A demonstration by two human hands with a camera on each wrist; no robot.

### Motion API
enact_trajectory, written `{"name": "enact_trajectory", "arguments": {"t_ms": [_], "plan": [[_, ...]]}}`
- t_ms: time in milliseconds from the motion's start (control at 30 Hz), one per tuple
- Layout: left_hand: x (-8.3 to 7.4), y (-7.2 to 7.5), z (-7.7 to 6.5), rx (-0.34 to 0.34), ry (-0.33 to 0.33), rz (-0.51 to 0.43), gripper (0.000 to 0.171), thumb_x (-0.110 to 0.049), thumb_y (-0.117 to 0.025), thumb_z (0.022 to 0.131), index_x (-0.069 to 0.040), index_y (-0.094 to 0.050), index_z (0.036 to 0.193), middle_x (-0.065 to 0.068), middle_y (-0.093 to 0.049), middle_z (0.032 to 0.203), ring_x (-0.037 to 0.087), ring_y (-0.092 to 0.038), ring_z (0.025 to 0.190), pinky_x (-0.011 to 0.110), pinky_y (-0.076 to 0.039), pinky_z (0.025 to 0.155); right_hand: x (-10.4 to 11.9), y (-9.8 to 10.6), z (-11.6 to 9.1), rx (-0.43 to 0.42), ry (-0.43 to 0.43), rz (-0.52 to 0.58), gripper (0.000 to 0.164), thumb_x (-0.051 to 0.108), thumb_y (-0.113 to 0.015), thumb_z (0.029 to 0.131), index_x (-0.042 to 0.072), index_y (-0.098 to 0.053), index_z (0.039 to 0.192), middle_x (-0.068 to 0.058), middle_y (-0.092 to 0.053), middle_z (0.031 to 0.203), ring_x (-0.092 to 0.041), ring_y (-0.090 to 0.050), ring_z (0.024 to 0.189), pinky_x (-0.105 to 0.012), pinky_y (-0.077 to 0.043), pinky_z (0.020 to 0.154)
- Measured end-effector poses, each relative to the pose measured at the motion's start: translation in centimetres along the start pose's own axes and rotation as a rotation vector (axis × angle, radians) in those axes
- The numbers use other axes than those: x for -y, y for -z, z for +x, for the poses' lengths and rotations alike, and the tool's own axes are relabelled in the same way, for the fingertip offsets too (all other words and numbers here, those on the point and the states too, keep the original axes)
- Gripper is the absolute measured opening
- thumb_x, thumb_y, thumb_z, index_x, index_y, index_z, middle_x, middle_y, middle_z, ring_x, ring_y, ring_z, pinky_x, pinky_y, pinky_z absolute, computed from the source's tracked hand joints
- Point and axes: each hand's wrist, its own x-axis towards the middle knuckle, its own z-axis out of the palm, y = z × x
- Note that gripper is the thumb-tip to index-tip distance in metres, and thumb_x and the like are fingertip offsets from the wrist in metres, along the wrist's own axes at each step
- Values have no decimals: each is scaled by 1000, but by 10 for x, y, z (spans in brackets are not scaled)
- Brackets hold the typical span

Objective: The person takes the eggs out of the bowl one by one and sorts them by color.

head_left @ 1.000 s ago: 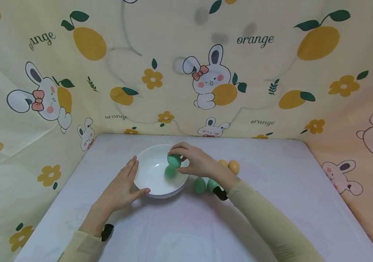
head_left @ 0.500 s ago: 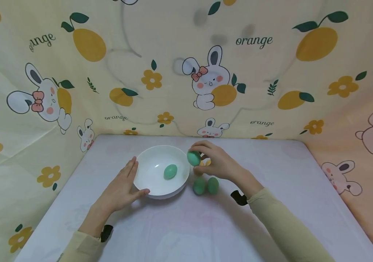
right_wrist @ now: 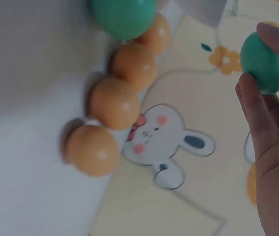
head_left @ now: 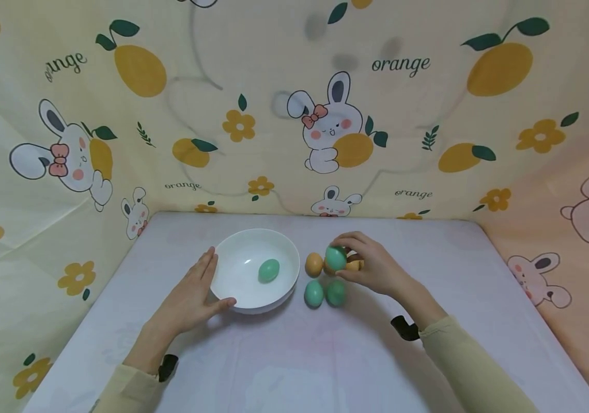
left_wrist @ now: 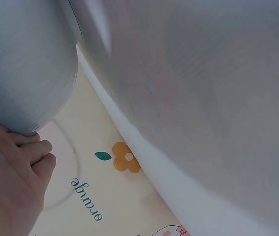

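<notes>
In the head view my right hand (head_left: pixel 372 264) pinches a green egg (head_left: pixel 335 258) between thumb and fingers, held up over a row of orange eggs (head_left: pixel 313 264). The right wrist view shows the same green egg (right_wrist: pixel 265 63) at the fingertips. My left hand (head_left: pixel 193 295) rests against the left side of a white bowl (head_left: pixel 237 289), its fingers stretched along the rim and the thumb at the front. Another green egg (head_left: pixel 268 271) lies inside the bowl. Two more green eggs (head_left: pixel 314 293) sit on the table just right of the bowl.
Several orange eggs (right_wrist: pixel 115 103) stand in a line on the white table (head_left: pixel 274 367), partly hidden by my right hand in the head view. A patterned cloth (head_left: pixel 274 115) with rabbits and oranges hangs behind the table and at both sides.
My right hand has carried the green egg from over the bowl to the right, above the orange eggs. One green egg stays in the bowl, and my left hand keeps its place.
</notes>
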Motion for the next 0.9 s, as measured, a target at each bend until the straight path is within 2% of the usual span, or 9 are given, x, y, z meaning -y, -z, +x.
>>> {"name": "enact_trajectory", "arguments": {"t_ms": [300,533,733,900], "plan": [[1,0,-1,-8,-8,-7,107,-67,-57,81,2,-13,150,14,-4,159,33,-13,144,51,-25,113,-20,0,-31,-6,-67,21,54,10,-81,75,12,-57,124,-2,-53,124,-19,-61,99,-35,-56,80],[3,-2,-1,-12,-14,-2,109,-73,-51,80,1,-12,151,12,-3,159,31,-12,145,49,-25,113,-33,-5,-49,37,-128,55,54,6,-82,72,12,-58,120,0,-54,118,-21,-61,100,-27,-56,80],[3,-1,-1,-12,-14,-10,109,-75,-49,80,1,-13,150,12,-4,159,32,-13,144,49,-25,113,-38,-9,-58,97,-203,79,56,4,-83,69,8,-57,119,-2,-55,111,-23,-61,97,-30,-56,80],[1,0,-1,-7,-11,-9,109,-73,-51,80,1,-13,150,13,-4,159,32,-13,144,50,-26,113,-40,-13,-61,154,-278,63,56,9,-84,70,12,-58,120,0,-54,112,-20,-60,96,-26,-55,81]]}}
